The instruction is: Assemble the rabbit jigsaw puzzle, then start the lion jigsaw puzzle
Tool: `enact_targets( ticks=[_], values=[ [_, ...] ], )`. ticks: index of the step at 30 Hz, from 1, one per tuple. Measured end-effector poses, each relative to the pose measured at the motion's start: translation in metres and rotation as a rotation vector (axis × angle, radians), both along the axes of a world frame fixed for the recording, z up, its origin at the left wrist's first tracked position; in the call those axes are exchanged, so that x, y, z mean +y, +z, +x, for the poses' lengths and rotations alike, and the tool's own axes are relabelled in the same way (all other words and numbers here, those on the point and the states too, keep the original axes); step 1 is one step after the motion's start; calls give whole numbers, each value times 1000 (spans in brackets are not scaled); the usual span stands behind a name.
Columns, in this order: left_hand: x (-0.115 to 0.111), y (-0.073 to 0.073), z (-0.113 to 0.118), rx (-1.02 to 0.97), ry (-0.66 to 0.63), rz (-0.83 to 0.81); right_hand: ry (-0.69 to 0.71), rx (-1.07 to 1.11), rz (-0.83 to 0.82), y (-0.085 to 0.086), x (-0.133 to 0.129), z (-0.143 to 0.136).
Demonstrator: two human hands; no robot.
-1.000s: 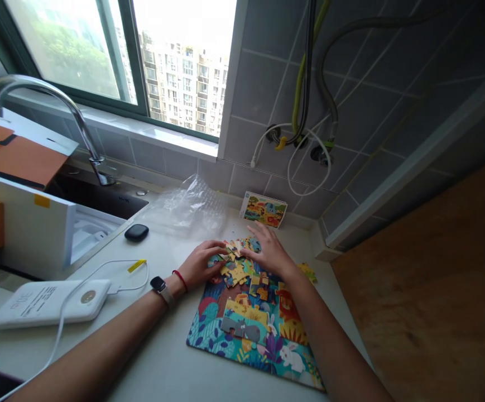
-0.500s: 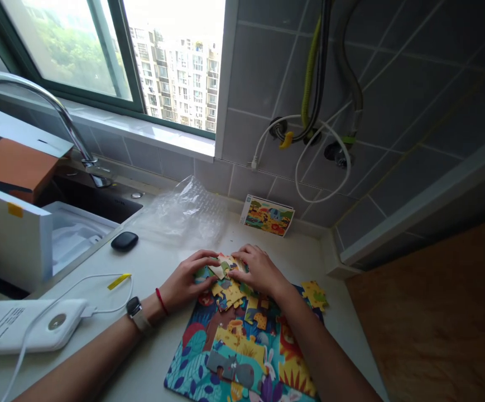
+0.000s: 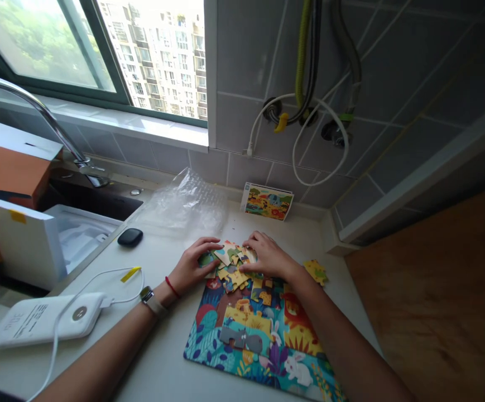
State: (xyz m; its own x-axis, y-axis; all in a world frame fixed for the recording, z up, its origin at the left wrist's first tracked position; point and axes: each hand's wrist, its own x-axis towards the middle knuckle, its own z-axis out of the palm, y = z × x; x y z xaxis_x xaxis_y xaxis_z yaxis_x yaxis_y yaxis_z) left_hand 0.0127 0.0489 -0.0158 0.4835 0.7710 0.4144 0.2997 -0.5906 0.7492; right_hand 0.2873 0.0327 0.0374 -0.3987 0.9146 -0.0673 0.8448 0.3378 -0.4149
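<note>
A colourful jungle picture board point(image 3: 242, 357) lies on the white counter, with a heap of loose puzzle pieces point(image 3: 234, 268) on its upper part. My left hand point(image 3: 194, 265) rests at the heap's left side, thumb and fingers apart, touching pieces. At the heap's right side is my right hand point(image 3: 267, 257), fingers curved and thumb spread over the pieces. Several joined pieces with a grey hippo point(image 3: 244, 338) lie mid-board. One yellow-green piece point(image 3: 316, 272) sits beyond the board's upper right corner, behind my right forearm. A small picture card point(image 3: 267, 201) leans against the tiled wall.
Clear plastic wrap point(image 3: 187, 204) lies behind my left hand. Further left are a black oval object point(image 3: 130, 238), a white power bank point(image 3: 45, 321) with a cable, and a sink point(image 3: 87, 192) with boxes and a tap point(image 3: 53, 120). A wall ledge point(image 3: 340, 240) stands right.
The view has shifted, so the board's lower edge with a white rabbit shows more. Both hands remain at the heap, a little further apart, with the pieces between them slightly rearranged.
</note>
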Motion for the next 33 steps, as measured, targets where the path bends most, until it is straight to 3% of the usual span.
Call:
enact_targets(
  ticks=[11, 16, 22, 28, 33],
  values=[
    [-1, 4, 2, -24, -7, -22, -229, 23, 181, -17, -42, 6],
    [0, 1, 4, -108, 27, -128, -288, 192, 304, -19, -74, 5],
    [-6, 1, 12, -205, -99, -310, -344, 364, 416, -17, -114, -4],
    [-17, 10, 16, -174, -101, -274, -290, 382, 434, -20, -120, -24],
    [-26, 17, 18, -228, -216, -443, -305, 356, 419, -31, -122, -41]
  ],
)
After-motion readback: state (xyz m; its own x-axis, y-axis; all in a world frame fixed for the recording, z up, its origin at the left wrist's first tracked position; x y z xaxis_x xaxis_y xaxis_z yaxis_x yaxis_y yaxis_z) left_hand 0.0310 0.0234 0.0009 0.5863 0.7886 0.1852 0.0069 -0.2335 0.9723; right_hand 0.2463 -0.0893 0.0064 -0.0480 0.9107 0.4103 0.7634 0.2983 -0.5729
